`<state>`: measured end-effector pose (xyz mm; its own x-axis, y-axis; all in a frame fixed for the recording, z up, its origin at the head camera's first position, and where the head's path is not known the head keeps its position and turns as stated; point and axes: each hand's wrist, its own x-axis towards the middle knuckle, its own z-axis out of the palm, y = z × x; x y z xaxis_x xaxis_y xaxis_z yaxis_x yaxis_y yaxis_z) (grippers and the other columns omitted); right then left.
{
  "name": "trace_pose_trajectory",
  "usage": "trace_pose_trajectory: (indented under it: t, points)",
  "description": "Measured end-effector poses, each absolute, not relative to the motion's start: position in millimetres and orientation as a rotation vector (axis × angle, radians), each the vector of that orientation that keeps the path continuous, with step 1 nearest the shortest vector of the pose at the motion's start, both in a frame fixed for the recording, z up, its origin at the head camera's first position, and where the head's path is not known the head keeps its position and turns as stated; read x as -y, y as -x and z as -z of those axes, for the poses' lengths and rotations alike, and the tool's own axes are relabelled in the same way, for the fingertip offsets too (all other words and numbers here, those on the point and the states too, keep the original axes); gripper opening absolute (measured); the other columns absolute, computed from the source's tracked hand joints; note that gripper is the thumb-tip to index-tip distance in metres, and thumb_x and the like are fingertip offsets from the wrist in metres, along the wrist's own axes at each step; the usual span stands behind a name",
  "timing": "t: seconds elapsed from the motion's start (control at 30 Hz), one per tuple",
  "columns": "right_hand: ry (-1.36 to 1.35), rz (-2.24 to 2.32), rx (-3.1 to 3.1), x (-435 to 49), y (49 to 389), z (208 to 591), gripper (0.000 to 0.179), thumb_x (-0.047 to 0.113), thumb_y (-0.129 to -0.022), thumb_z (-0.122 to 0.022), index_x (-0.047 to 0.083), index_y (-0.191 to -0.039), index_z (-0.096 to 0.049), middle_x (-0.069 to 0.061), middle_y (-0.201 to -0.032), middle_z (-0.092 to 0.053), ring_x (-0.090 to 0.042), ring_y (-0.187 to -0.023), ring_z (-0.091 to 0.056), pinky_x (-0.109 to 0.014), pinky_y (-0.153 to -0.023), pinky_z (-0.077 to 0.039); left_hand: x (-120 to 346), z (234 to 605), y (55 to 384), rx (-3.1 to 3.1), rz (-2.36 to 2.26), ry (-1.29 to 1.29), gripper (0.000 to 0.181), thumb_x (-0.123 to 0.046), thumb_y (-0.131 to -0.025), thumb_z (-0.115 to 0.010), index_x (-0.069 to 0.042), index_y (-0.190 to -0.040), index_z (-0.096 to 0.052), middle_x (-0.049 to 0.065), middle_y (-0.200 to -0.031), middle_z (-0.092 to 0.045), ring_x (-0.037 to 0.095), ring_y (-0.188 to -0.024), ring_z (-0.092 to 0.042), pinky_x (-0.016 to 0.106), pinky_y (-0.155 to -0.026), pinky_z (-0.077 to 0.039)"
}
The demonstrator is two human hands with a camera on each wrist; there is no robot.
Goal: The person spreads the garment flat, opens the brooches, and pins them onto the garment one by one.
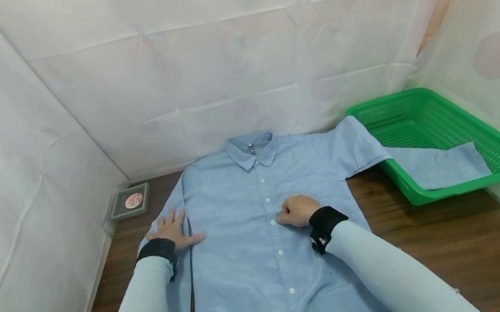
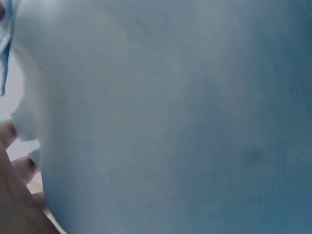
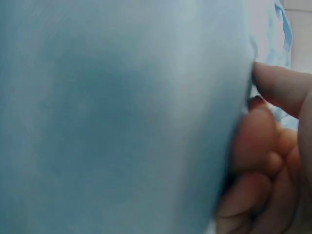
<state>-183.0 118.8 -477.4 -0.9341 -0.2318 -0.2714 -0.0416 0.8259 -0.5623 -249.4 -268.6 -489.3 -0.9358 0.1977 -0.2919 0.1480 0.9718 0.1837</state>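
A light blue button-up shirt lies face up and flat on the brown wooden table, collar toward the far wall. My left hand rests flat with spread fingers on the shirt's left side by the sleeve seam. My right hand sits at the button placket mid-chest, fingers curled. In the right wrist view the thumb and curled fingers pinch the blue fabric. The left wrist view is filled by the blurred shirt cloth, with the fingertips at its left edge.
A green plastic basket stands at the right, and the shirt's right sleeve drapes into it. A small grey framed dish sits in the far left corner. White sheeting walls the table on three sides.
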Motion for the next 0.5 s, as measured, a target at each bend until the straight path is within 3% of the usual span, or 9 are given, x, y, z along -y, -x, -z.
trace_pose_trajectory:
  t: [0.13, 0.3, 0.5]
  points:
    - [0.247, 0.812, -2.585, -118, 177, 461, 0.035, 0.031, -0.090, -0.067, 0.014, -0.063, -0.055, 0.000, -0.052, -0.054, -0.015, -0.046, -0.051, -0.027, -0.047, -0.039, 281, 495, 257, -2.921, -0.280, -0.278, 0.114, -0.085, -0.070, -0.052, -0.009, -0.151, -0.028, 0.027, -0.151, -0.026, 0.054, -0.134, -0.023, 0.082, -0.091, -0.014]
    - [0.391, 0.749, -2.598, -114, 163, 441, 0.025, 0.032, -0.091, -0.067, 0.017, -0.071, -0.064, 0.002, -0.060, -0.057, -0.014, -0.052, -0.051, -0.028, -0.050, -0.040, 297, 477, 265, -3.071, -0.285, -0.149, 0.084, -0.057, -0.087, -0.060, 0.002, -0.143, -0.037, 0.033, -0.138, -0.039, 0.052, -0.125, -0.037, 0.073, -0.093, -0.030]
    - [0.569, 0.676, -2.660, -99, 149, 434, 0.021, 0.035, -0.090, -0.067, 0.023, -0.075, -0.062, 0.008, -0.065, -0.057, -0.010, -0.054, -0.050, -0.027, -0.052, -0.041, 316, 448, 268, -3.169, -0.173, -0.043, 0.065, -0.031, -0.089, -0.063, 0.012, -0.134, -0.043, 0.037, -0.128, -0.045, 0.054, -0.113, -0.046, 0.066, -0.084, -0.042]
